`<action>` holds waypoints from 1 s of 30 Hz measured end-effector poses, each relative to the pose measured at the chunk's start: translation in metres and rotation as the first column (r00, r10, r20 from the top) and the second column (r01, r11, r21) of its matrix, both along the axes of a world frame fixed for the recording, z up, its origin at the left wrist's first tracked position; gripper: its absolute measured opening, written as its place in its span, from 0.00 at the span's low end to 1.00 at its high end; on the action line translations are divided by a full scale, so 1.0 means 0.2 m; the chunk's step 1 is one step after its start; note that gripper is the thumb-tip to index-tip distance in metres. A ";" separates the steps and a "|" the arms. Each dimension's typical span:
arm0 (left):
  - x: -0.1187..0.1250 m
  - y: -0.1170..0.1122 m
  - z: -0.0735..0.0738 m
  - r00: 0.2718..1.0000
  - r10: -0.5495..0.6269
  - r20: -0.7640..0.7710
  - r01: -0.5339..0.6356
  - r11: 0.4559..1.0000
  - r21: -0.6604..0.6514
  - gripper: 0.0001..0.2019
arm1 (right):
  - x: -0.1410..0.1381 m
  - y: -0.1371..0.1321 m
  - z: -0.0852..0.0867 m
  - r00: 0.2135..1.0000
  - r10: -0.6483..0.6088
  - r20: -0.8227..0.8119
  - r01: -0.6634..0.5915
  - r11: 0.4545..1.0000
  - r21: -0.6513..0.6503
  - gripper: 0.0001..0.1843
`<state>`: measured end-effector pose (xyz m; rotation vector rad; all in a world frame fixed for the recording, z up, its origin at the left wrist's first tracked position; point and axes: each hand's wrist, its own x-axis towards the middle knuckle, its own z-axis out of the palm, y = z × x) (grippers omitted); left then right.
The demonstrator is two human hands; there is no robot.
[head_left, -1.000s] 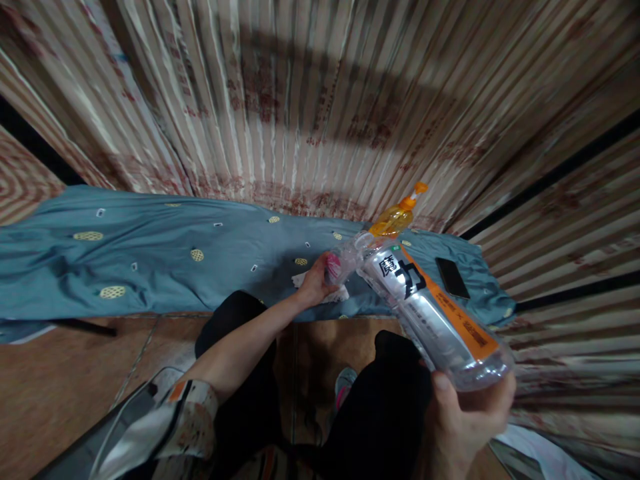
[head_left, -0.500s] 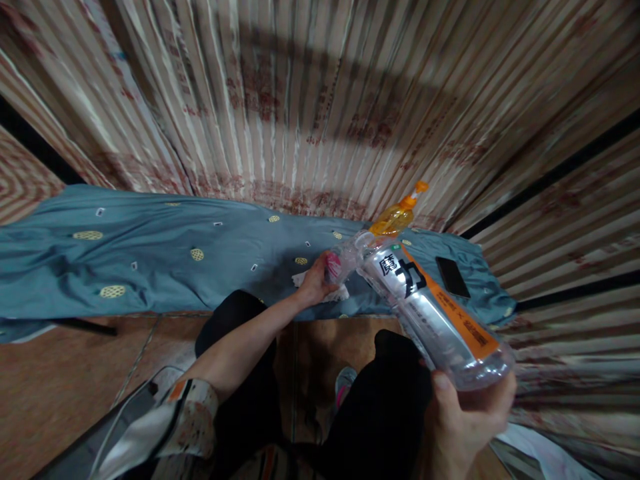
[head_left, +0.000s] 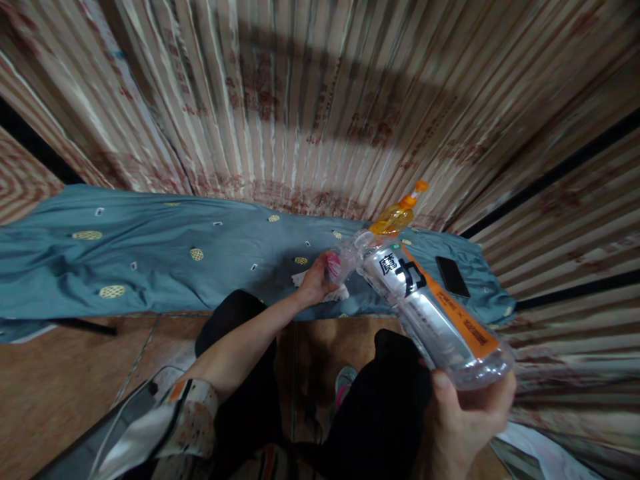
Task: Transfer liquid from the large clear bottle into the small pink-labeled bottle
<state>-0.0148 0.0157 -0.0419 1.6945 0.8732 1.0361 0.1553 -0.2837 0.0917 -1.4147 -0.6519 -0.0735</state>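
Observation:
My right hand [head_left: 463, 417] grips the base of a clear plastic bottle [head_left: 430, 313] with a black, white and orange label, tilted away from me. My left hand [head_left: 316, 280] is closed on the pink cap [head_left: 332, 265] at the bottle's neck, just above a white tissue [head_left: 320, 288] on the blue bedsheet [head_left: 165, 257]. Behind the bottle's neck stands an orange squeeze bottle [head_left: 397, 213] with a nozzle.
A dark phone [head_left: 453, 277] lies on the sheet's right end. Striped curtains [head_left: 320, 100] hang behind and to the right. My knees in dark trousers [head_left: 370, 407] and brown floor tiles [head_left: 65, 380] fill the foreground.

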 end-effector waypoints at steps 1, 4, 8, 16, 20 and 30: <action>0.00 0.00 -0.01 1.000 -0.002 0.012 0.002 1.000 -0.005 0.56 | 0.00 0.00 0.00 1.000 -0.003 0.000 0.003 1.000 0.001 0.73; 0.00 0.01 -0.02 1.000 -0.009 0.017 0.009 1.000 -0.005 0.58 | 0.00 0.00 0.00 1.000 -0.011 0.011 0.011 1.000 -0.005 0.71; 0.00 0.01 -0.03 1.000 -0.023 0.015 0.023 1.000 0.011 0.56 | -0.01 0.00 0.01 1.000 -0.007 0.023 0.007 1.000 -0.016 0.71; 0.00 0.00 -0.01 1.000 0.003 -0.008 -0.003 1.000 0.007 0.55 | -0.01 0.00 0.02 1.000 -0.001 0.002 0.001 1.000 -0.010 0.72; 0.00 -0.01 0.01 1.000 -0.001 -0.018 0.001 1.000 -0.006 0.55 | -0.03 0.01 0.03 1.000 0.001 -0.003 -0.001 1.000 -0.011 0.72; 0.01 0.01 -0.03 1.000 0.010 0.001 -0.010 0.999 0.049 0.54 | -0.03 0.00 0.04 1.000 -0.001 0.002 0.001 1.000 -0.028 0.75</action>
